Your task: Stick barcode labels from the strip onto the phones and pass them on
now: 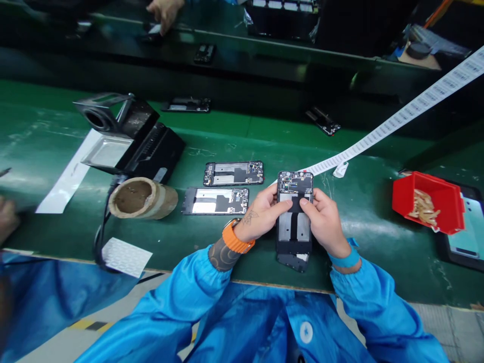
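An opened smartphone (pixel 294 234), its circuit board and metal midframe showing, is held upright between both of my hands. My left hand (pixel 264 209) grips its left edge, the thumb lying on the dark strip across the middle. From the other side my right hand (pixel 325 219) holds the right edge, with that thumb on the same strip. Beneath its lower end a second phone part (pixel 297 262) lies on the bench, partly hidden. To the left of my hands rest two more opened phones, an upper one (pixel 234 173) and a lower one (pixel 217 201).
A label strip (pixel 401 116) slants up rightward behind the phone. A red bin (pixel 427 199) with tan pieces stands right, by a pale green phone panel (pixel 467 227). A black device (pixel 132 136) and cardboard tube (pixel 143 198) stand left. Another person's hand (pixel 165 11) shows across the bench.
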`<action>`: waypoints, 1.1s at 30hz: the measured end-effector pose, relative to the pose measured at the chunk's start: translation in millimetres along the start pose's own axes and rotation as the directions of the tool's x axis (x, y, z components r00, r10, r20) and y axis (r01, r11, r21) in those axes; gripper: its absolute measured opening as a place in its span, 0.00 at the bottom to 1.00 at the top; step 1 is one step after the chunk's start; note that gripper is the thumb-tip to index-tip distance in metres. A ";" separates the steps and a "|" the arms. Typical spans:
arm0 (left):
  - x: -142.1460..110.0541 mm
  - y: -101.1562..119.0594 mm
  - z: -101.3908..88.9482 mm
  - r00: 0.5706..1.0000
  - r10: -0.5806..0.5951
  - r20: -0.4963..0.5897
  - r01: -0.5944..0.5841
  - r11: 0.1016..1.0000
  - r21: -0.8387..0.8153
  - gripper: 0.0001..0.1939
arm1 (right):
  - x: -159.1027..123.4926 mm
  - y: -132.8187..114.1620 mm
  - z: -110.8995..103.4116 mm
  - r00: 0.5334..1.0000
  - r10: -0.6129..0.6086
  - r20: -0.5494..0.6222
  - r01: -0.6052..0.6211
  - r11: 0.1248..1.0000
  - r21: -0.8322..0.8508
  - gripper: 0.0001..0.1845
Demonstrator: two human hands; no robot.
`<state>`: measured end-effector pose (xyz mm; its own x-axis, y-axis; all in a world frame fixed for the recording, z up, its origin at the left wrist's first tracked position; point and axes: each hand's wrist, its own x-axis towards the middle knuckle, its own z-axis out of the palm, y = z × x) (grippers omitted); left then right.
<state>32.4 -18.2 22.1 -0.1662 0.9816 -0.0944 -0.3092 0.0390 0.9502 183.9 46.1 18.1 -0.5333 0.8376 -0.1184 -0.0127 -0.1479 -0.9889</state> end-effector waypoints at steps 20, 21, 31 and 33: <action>0.1 -1.2 0.0 1.000 0.016 -0.007 -0.016 1.000 -0.001 0.18 | 0.1 0.7 0.5 1.000 0.012 0.000 -0.012 1.000 0.014 0.14; 0.2 -1.5 0.0 1.000 0.018 -0.010 -0.018 1.000 -0.001 0.18 | 0.2 0.8 0.5 1.000 0.010 0.000 -0.010 1.000 0.017 0.14; -0.2 0.6 1.3 1.000 0.022 -0.009 -0.022 1.000 0.008 0.18 | -0.3 1.3 0.2 1.000 0.014 -0.001 -0.014 1.000 0.004 0.12; -0.2 0.5 1.1 1.000 0.022 -0.005 -0.022 1.000 0.004 0.18 | -0.5 1.2 0.0 1.000 0.013 0.000 -0.013 1.000 -0.006 0.13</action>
<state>33.3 -18.2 22.8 -0.1778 0.9812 -0.0754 -0.3016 0.0186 0.9532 184.2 45.5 17.0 -0.5337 0.8353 -0.1317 -0.0007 -0.1562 -0.9877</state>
